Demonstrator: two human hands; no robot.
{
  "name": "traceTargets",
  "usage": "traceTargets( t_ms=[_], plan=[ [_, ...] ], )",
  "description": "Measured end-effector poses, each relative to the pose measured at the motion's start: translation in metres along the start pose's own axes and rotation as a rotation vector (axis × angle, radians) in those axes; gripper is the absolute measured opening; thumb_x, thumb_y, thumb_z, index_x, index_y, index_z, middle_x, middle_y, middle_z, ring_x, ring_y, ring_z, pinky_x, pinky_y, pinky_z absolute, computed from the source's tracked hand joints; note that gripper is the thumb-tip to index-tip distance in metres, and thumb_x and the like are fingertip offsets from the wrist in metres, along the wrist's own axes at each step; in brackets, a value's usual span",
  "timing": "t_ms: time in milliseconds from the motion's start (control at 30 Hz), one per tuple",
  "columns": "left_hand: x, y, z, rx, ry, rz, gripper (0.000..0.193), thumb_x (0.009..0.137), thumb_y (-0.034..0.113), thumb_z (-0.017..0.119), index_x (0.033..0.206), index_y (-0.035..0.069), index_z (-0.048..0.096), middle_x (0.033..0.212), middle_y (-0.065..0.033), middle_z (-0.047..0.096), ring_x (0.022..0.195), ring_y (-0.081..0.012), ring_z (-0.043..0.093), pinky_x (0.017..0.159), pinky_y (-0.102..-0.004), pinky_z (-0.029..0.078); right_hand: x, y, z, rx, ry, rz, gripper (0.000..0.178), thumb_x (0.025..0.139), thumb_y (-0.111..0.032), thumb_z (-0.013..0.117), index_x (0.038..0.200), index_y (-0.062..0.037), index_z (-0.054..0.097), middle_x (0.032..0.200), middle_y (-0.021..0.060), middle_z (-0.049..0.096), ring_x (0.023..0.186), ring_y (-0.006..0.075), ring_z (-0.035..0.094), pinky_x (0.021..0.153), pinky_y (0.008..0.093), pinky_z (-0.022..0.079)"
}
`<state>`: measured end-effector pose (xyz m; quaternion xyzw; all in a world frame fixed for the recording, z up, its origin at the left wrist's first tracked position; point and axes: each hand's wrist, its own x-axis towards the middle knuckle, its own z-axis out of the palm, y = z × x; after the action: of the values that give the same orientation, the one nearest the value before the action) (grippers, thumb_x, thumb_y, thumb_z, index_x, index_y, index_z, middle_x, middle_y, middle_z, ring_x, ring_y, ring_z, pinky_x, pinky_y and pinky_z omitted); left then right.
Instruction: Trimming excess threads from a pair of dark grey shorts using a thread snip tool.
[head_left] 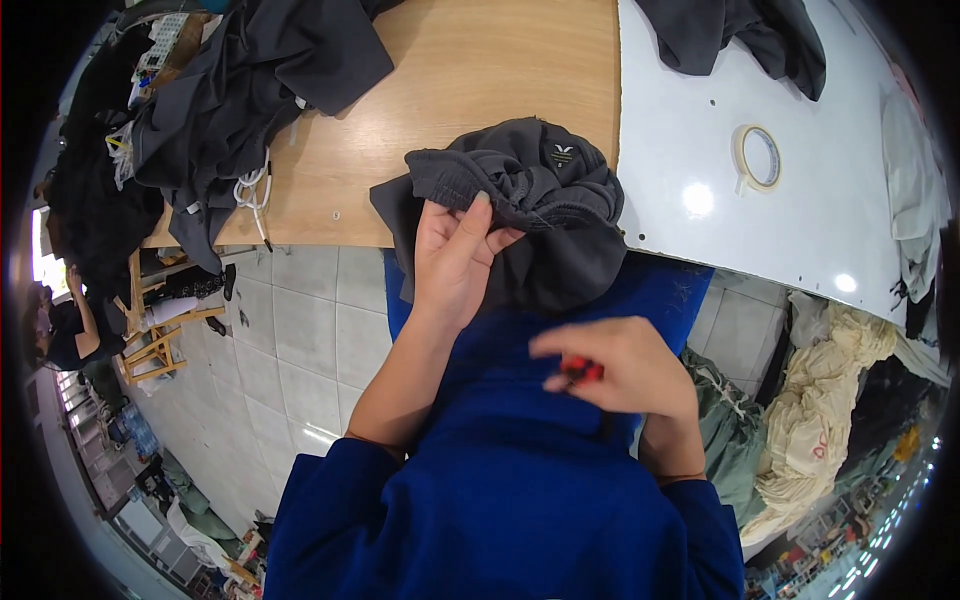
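A dark grey garment (560, 265) lies bunched at the front edge of the wooden table, partly hanging over my lap. Its gathered elastic waistband (440, 178) is turned up, and a small printed mark shows inside the opening. My left hand (455, 255) pinches this waistband between thumb and fingers. Apart from the cloth, my right hand (635, 365) hovers over my lap to the lower right, closed around a small red and black tool (582, 371). The hand is smeared by motion, so the tool's exact kind cannot be made out.
More dark grey garments (260, 90) are heaped at the table's left, with a white cord (255, 195) hanging off the edge. A tape roll (757, 158) lies on the white table at right, below another dark cloth (745, 40). Cream and green sacks (815, 420) stand on the floor.
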<state>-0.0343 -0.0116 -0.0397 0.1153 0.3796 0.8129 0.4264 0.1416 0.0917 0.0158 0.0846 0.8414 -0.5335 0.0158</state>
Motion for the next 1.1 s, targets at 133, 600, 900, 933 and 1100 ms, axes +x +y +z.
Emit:
traceTargets(
  t_ms=[133,600,900,933,1100],
  plan=[
    [-0.005,-0.003,0.000,0.034,0.021,0.010,0.027,0.094,0.012,0.046,0.121,0.008,0.043,0.116,-0.0092,0.056,0.103,-0.0176,0.057,0.085,-0.0324,0.048,0.011,-0.004,-0.002,0.250,0.415,0.003,0.042,0.061,-0.003,0.080,0.100,-0.0079,0.065,0.064,0.0022,0.054,0.051,0.0052,0.044,0.047,0.0181,0.035],
    [-0.009,0.007,0.010,-0.266,-0.040,-0.029,0.041,0.087,0.003,0.043,0.128,0.006,0.038,0.120,-0.0110,0.051,0.106,-0.0193,0.053,0.085,-0.0315,0.045,0.024,-0.002,0.005,0.000,0.534,-0.328,0.035,0.058,-0.014,0.083,0.088,-0.0062,0.067,0.054,0.0016,0.047,0.044,0.0149,0.042,0.043,0.0248,0.035],
    [-0.008,0.002,0.011,-0.143,-0.047,-0.061,0.053,0.080,-0.003,0.041,0.132,0.003,0.035,0.125,-0.0133,0.049,0.114,-0.0238,0.049,0.097,-0.0363,0.039,0.023,0.002,0.008,-0.088,0.816,-0.111,0.031,0.060,-0.002,0.074,0.090,-0.0079,0.068,0.083,0.0081,0.059,0.075,0.0212,0.054,0.068,0.0278,0.043],
    [-0.008,0.003,0.014,-0.142,-0.046,-0.061,0.053,0.080,-0.003,0.041,0.132,0.003,0.035,0.125,-0.0133,0.049,0.114,-0.0238,0.049,0.097,-0.0363,0.039,0.024,0.003,0.007,-0.087,0.816,-0.111,0.031,0.060,-0.002,0.074,0.090,-0.0079,0.068,0.083,0.0081,0.059,0.075,0.0212,0.054,0.068,0.0278,0.043],
    [-0.012,0.002,0.023,-0.142,-0.026,-0.038,0.051,0.083,-0.005,0.038,0.133,0.002,0.034,0.128,-0.0131,0.047,0.116,-0.0236,0.049,0.098,-0.0357,0.038,0.030,0.003,0.011,-0.291,0.899,-0.188,0.038,0.058,-0.005,0.076,0.094,-0.0140,0.070,0.086,0.0032,0.058,0.071,0.0172,0.049,0.062,0.0272,0.038]
  ],
)
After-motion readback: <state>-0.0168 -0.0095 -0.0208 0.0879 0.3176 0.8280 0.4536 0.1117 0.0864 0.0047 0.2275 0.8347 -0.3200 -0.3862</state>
